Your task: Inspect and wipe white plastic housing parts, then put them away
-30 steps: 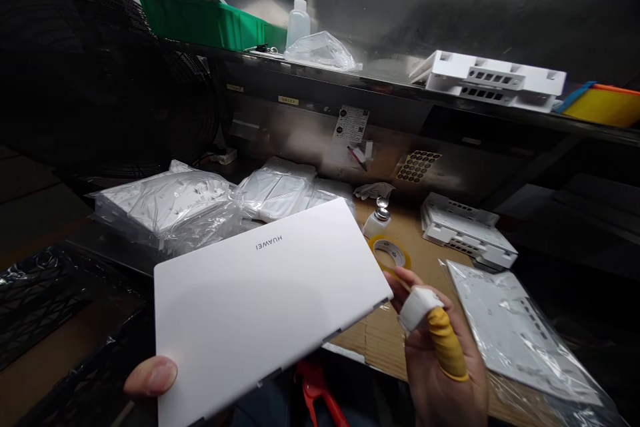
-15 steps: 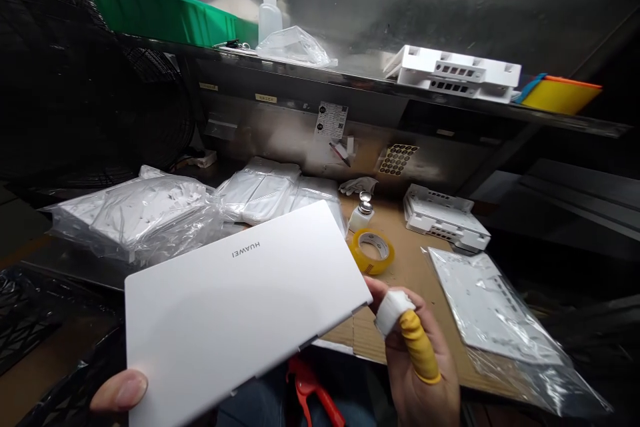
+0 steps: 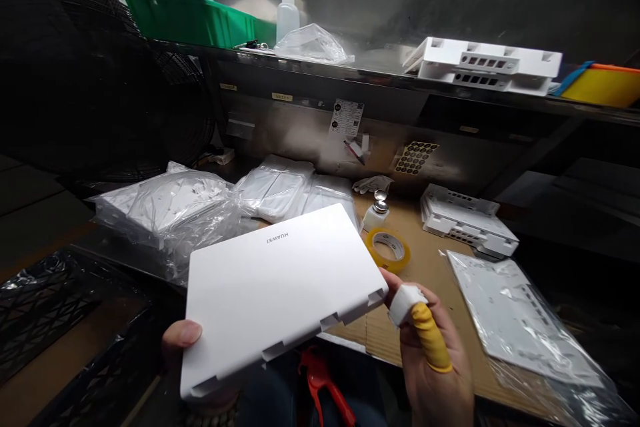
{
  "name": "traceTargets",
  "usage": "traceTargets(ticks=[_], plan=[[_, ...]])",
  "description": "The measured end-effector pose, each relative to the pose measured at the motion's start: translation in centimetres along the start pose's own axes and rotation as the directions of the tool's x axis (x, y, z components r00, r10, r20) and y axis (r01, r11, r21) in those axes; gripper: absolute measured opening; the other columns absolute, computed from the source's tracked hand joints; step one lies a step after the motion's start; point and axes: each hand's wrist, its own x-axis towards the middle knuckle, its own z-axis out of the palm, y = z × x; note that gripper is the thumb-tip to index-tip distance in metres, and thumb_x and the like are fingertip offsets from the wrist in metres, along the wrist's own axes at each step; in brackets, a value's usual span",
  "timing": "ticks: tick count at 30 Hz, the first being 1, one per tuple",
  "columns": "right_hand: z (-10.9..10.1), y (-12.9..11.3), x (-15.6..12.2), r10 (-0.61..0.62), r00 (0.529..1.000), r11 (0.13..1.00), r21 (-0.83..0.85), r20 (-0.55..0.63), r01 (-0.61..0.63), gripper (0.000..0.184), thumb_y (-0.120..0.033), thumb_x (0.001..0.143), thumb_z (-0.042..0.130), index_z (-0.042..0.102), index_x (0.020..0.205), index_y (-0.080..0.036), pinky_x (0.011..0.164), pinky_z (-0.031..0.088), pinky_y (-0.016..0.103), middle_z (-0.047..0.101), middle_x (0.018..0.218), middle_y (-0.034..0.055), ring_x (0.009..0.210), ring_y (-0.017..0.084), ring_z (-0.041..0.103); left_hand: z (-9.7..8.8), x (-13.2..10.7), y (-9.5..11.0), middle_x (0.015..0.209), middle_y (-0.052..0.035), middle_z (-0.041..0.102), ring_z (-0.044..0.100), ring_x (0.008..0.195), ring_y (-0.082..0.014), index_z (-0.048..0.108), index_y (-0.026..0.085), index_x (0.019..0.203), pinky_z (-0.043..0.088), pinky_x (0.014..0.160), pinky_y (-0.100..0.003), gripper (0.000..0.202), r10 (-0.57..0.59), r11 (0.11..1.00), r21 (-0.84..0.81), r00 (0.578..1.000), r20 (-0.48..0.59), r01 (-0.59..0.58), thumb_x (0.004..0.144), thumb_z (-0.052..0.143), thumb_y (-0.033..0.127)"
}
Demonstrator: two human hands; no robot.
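A white plastic cover [image 3: 280, 300] lettered HUAWEI, upside down from my view, is held tilted in front of me. My left hand [image 3: 183, 335] grips its left edge, thumb on the top face and the other fingers mostly hidden beneath. Notches show along the near edge. At the right corner, my right hand [image 3: 433, 347] touches the cover with a fingertip. A small folded white wipe [image 3: 407, 303] is pinched in that hand, whose thumb wears a yellow finger cot [image 3: 431, 340]. Below the cover is a red-handled tool [image 3: 323, 383], partly hidden.
Bagged white parts [image 3: 165, 207] and wrapped packs [image 3: 275, 187] lie behind the cover. On the cardboard are yellow tape [image 3: 403, 259], a pump bottle [image 3: 376, 213], a stacked white housing [image 3: 467, 223] and a bagged panel [image 3: 520, 313]. A shelf [image 3: 380, 73] crosses above.
The cover has tilted so its notched near edge shows more, and it sits farther right and away from me. The whole scene has shifted right in view. Both hands keep their hold.
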Motion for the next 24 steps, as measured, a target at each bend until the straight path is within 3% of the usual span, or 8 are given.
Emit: traceTargets(ticks=[2, 4, 10, 12, 14, 18, 21, 24], plan=[[-0.1, 0.1, 0.0, 0.014, 1.000, 1.000, -0.009, 0.000, -0.014, 0.023, -0.035, 0.100, 0.060, 0.070, 0.118, -0.025, 0.108, 0.049, 0.039, 0.073, 0.132, 0.0081, 0.125, 0.025, 0.066, 0.0, 0.4, -0.1, 0.133, 0.0006, 0.072, 0.068, 0.117, -0.0379, 0.060, 0.033, 0.140, 0.059, 0.097, -0.048, 0.069, 0.009, 1.000, 0.022, 1.000, -0.005, -0.009, 0.072, 0.067, 0.027], [-0.2, 0.2, 0.0, 0.028, 1.000, 0.999, -0.038, -0.005, -0.029, 0.024, -0.034, 0.099, 0.062, 0.070, 0.119, -0.025, 0.110, 0.047, 0.040, 0.071, 0.136, 0.0080, 0.129, 0.026, 0.064, 0.3, 0.5, -0.1, 0.125, 0.0020, 0.076, 0.069, 0.117, -0.0362, 0.058, 0.033, 0.142, 0.058, 0.098, -0.045, 0.069, -0.006, 1.000, 0.022, 1.000, -0.016, 0.006, 0.073, 0.059, 0.028], [-0.1, 0.7, -0.3, 0.055, 0.996, 0.995, -0.080, -0.065, -0.060, 0.028, -0.037, 0.095, 0.067, 0.070, 0.120, -0.026, 0.113, 0.046, 0.044, 0.071, 0.135, 0.0071, 0.129, 0.028, 0.063, 0.0, 0.8, -0.1, 0.106, -0.0090, 0.081, 0.074, 0.109, -0.0318, 0.074, 0.014, 0.120, 0.054, 0.104, -0.046, 0.045, -0.188, 0.982, 0.033, 0.975, 0.117, 0.185, 0.086, 0.047, 0.026], [-0.3, 1.1, -0.4, 0.067, 0.994, 0.990, -0.121, -0.090, -0.078, 0.030, -0.036, 0.094, 0.069, 0.069, 0.122, -0.026, 0.114, 0.044, 0.043, 0.071, 0.134, 0.0065, 0.129, 0.027, 0.063, 0.0, 0.9, 0.0, 0.105, -0.0129, 0.081, 0.073, 0.110, -0.0339, 0.077, 0.009, 0.111, 0.053, 0.105, -0.048, 0.044, -0.267, 0.963, 0.036, 0.964, 0.022, 0.266, 0.086, 0.047, 0.028], [-0.7, 1.6, -0.5, 0.084, 0.992, 0.987, -0.129, -0.091, -0.095, 0.031, -0.037, 0.094, 0.068, 0.069, 0.123, -0.025, 0.115, 0.044, 0.042, 0.071, 0.134, 0.0065, 0.131, 0.027, 0.062, 0.6, 0.9, 0.0, 0.103, -0.0147, 0.081, 0.074, 0.108, -0.0344, 0.078, 0.008, 0.102, 0.054, 0.104, -0.049, 0.043, -0.302, 0.952, 0.003, 0.943, -0.143, 0.305, 0.086, 0.044, 0.029], [-0.4, 1.8, -0.3, 0.095, 0.993, 0.989, -0.108, -0.077, -0.103, 0.034, -0.037, 0.092, 0.070, 0.068, 0.123, -0.025, 0.118, 0.041, 0.049, 0.072, 0.131, 0.0072, 0.133, 0.031, 0.060, 2.5, 0.9, -0.3, 0.090, -0.0166, 0.081, 0.076, 0.101, -0.0346, 0.078, 0.008, 0.085, 0.055, 0.102, -0.052, 0.045, -0.262, 0.964, -0.075, 0.862, -0.433, 0.255, 0.089, 0.039, 0.030], [1.3, 0.9, -0.3, 0.037, 0.995, 0.981, -0.186, -0.092, -0.054, 0.032, -0.039, 0.091, 0.069, 0.068, 0.119, -0.023, 0.121, 0.033, 0.055, 0.071, 0.133, 0.0093, 0.135, 0.034, 0.058, 3.4, 1.0, -0.7, 0.086, -0.0170, 0.080, 0.076, 0.099, -0.0352, 0.077, 0.008, 0.084, 0.055, 0.101, -0.054, 0.046, -0.225, 0.974, -0.083, 0.835, -0.502, 0.213, 0.091, 0.038, 0.031], [3.1, 0.2, -0.7, -0.107, 0.986, 0.935, -0.349, -0.125, 0.057, 0.024, -0.033, 0.094, 0.065, 0.065, 0.115, -0.023, 0.121, 0.029, 0.055, 0.061, 0.145, 0.0103, 0.141, 0.032, 0.051, 3.6, 1.1, -1.0, 0.087, -0.0178, 0.080, 0.074, 0.102, -0.0370, 0.076, 0.007, 0.086, 0.055, 0.100, -0.056, 0.045, -0.233, 0.972, -0.104, 0.847, -0.478, 0.209, 0.089, 0.039, 0.033]])
